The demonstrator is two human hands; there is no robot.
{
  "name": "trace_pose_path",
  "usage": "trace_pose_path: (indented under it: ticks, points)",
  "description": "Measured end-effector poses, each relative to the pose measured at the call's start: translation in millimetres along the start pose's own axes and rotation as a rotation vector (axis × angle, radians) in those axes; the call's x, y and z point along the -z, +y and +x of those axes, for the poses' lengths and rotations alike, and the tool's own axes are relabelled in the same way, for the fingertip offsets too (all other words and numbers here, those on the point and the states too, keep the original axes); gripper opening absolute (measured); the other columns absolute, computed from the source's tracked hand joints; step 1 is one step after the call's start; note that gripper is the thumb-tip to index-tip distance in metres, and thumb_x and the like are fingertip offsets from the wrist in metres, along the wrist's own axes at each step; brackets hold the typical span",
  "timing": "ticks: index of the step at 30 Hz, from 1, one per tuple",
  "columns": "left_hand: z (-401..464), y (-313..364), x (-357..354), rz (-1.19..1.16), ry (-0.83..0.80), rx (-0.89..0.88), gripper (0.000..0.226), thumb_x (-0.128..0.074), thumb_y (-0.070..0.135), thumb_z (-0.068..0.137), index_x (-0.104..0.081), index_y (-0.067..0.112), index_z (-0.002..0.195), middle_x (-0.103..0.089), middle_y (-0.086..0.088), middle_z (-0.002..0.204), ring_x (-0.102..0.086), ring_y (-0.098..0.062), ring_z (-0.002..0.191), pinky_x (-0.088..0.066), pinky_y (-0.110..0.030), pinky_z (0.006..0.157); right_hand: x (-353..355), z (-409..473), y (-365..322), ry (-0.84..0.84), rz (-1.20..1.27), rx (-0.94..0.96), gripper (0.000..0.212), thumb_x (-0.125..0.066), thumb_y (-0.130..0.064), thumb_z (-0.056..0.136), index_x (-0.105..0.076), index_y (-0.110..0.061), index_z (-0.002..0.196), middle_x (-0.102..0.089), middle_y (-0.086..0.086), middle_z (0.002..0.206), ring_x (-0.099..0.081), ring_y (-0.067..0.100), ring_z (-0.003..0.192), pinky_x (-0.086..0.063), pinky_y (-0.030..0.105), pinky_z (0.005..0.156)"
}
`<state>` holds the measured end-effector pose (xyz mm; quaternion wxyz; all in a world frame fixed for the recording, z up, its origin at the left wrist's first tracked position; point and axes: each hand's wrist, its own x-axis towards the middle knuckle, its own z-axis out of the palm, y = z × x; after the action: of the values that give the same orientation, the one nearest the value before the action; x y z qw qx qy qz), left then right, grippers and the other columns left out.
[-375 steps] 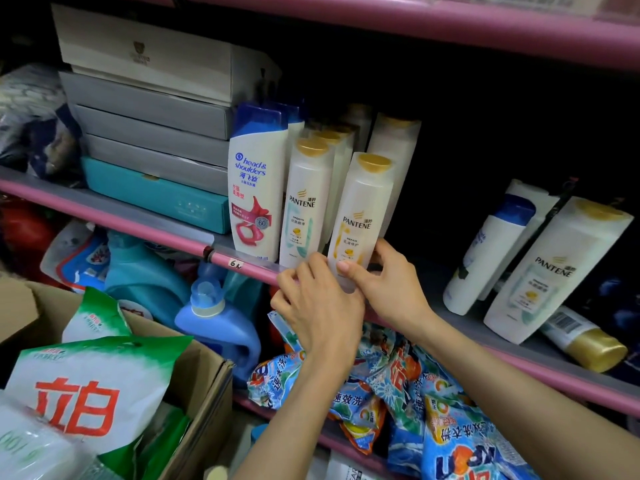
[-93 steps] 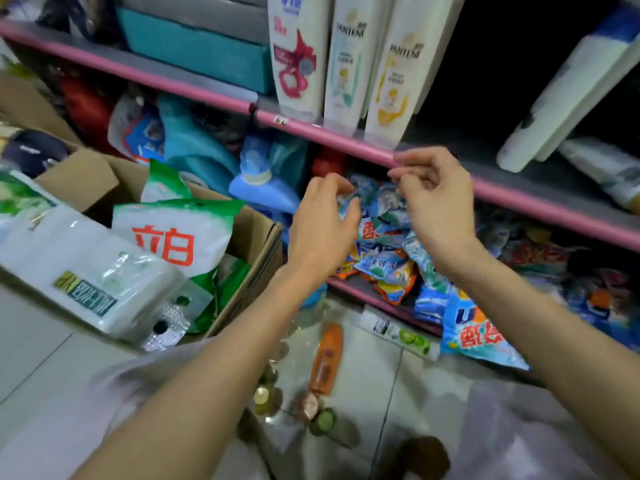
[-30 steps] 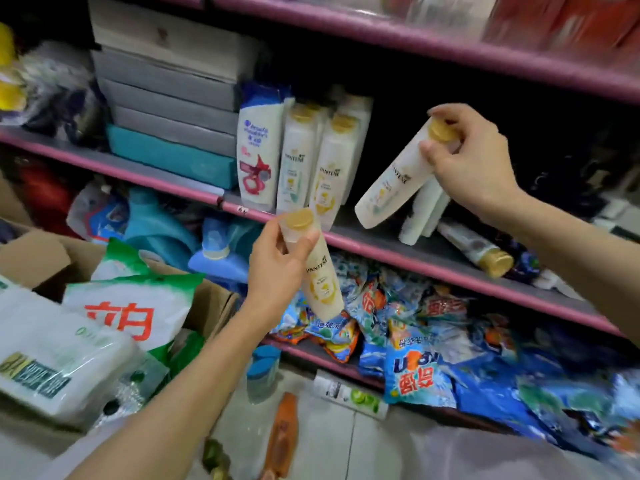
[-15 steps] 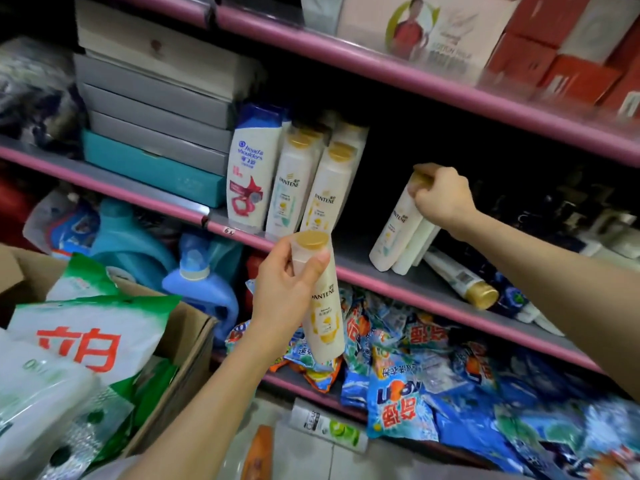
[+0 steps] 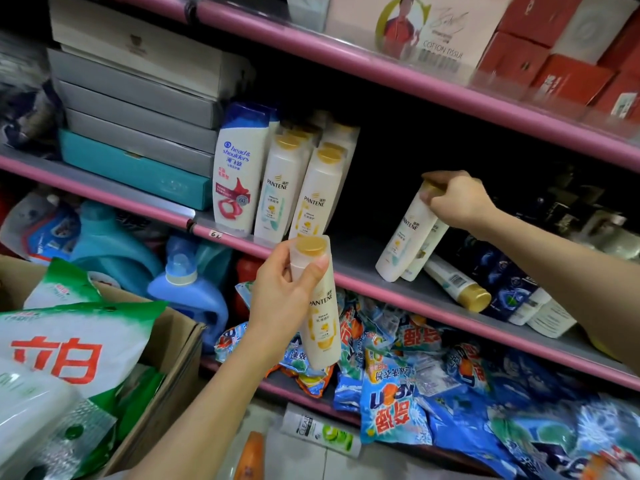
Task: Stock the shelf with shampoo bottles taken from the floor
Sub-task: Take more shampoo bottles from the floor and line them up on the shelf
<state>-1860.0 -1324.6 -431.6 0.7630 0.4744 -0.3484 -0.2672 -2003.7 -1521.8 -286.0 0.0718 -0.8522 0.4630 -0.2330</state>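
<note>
My left hand point(image 5: 284, 299) grips a white Pantene shampoo bottle point(image 5: 322, 327) with a gold cap, held upright in front of the pink shelf edge point(image 5: 381, 289). My right hand point(image 5: 457, 199) holds the gold cap of a second white Pantene bottle point(image 5: 403, 237), whose base rests on the shelf, leaning against another bottle behind it. At the shelf's left stand a Head & Shoulders bottle point(image 5: 237, 178) and a row of Pantene bottles point(image 5: 304, 188). One Pantene bottle point(image 5: 457, 287) lies on its side on the shelf.
Stacked grey and teal boxes point(image 5: 138, 133) fill the shelf's left end. Dark bottles point(image 5: 512, 289) sit at the right. Below are blue detergent jugs point(image 5: 187, 292) and detergent bags point(image 5: 398, 393). A cardboard box point(image 5: 166, 358) with green-white bags stands at lower left. A Clear bottle point(image 5: 318, 431) lies on the floor.
My right hand has lowered its Pantene bottle from mid-air onto the shelf, where it now stands leaning. My left hand has kept its bottle raised and moved it slightly right.
</note>
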Motion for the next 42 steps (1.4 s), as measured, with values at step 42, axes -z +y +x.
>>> trace_pose_path:
  ticks: [42]
  points:
    - [-6.7,-4.7,-17.0,0.107,-0.026,-0.109,0.02,-0.053,0.034,0.095,-0.054,0.042,0.113,-0.065,0.02,0.103,-0.064,0.001,0.095,-0.051,-0.015,0.075,-102.4,-150.6,-51.0,-0.527,0.694,0.027,0.032,-0.076,-0.017,0.074,-0.059,-0.03,0.097,-0.072,-0.005,0.091,-0.071,0.011,0.081,-0.059,0.029,0.075]
